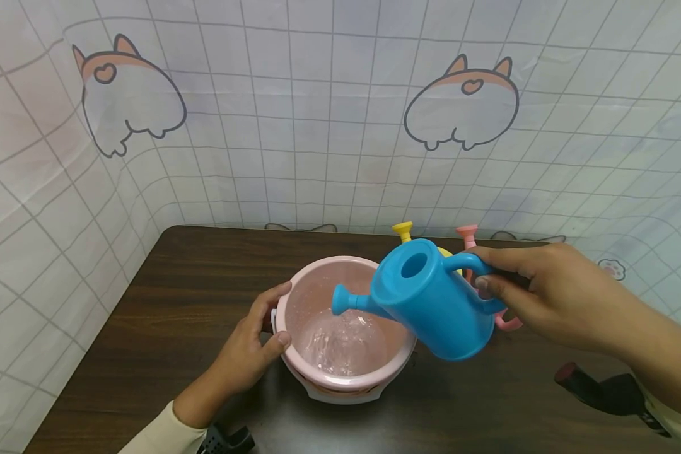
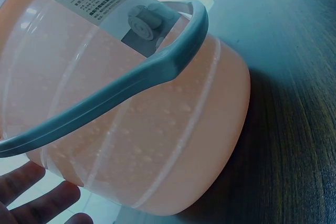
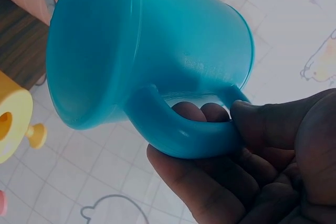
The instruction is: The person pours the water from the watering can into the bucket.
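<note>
Over a pink bucket (image 1: 345,382), my right hand (image 1: 550,293) grips the handle of a blue watering can (image 1: 437,302). The can is tilted left, its spout reaching over the bucket's opening. Water (image 1: 343,340) ripples and splashes in the bucket below. My left hand (image 1: 246,343) holds the bucket's left side, thumb and index finger at the rim. In the left wrist view, its other fingers (image 2: 44,203) lie beside the outer wall, below the bucket's grey handle (image 2: 131,82). The right wrist view shows fingers curled round the can's handle (image 3: 178,135).
Behind the blue can stand a yellow watering can (image 1: 401,230) and a pink watering can (image 1: 467,233), mostly hidden. The dark wooden table (image 1: 187,284) ends at a white grid-patterned curtain (image 1: 318,94). Black devices (image 1: 227,439) are worn at both wrists.
</note>
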Motion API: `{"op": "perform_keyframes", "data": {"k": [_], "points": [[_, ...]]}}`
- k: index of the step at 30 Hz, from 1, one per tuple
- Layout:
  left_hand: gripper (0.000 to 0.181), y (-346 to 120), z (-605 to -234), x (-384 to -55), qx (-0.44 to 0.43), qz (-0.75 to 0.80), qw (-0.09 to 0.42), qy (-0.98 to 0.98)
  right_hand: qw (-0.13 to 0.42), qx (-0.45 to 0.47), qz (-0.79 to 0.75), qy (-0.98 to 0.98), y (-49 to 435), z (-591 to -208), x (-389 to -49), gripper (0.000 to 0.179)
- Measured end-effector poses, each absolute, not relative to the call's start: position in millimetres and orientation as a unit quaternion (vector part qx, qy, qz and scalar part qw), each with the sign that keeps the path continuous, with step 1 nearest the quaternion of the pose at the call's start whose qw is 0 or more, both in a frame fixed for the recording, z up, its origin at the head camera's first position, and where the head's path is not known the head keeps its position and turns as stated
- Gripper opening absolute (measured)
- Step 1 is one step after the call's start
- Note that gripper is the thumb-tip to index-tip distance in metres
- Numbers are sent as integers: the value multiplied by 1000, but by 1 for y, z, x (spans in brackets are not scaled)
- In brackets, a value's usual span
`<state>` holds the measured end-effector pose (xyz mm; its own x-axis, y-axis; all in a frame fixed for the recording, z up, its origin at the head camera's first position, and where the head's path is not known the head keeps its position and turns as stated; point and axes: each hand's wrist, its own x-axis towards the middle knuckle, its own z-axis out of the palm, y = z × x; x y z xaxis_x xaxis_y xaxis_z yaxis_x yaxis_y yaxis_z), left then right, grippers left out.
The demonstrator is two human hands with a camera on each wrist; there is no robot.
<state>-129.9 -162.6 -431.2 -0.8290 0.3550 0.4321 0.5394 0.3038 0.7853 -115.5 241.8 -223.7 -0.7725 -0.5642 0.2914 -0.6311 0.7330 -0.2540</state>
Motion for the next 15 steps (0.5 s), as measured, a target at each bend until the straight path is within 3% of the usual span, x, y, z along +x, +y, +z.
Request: {"op": "perform_keyframes", "data": {"k": [15], "points": [[65,-162,-430,-129,-280,-522,90,-801,104,340,172,-919,241,-223,-118,44]]}}
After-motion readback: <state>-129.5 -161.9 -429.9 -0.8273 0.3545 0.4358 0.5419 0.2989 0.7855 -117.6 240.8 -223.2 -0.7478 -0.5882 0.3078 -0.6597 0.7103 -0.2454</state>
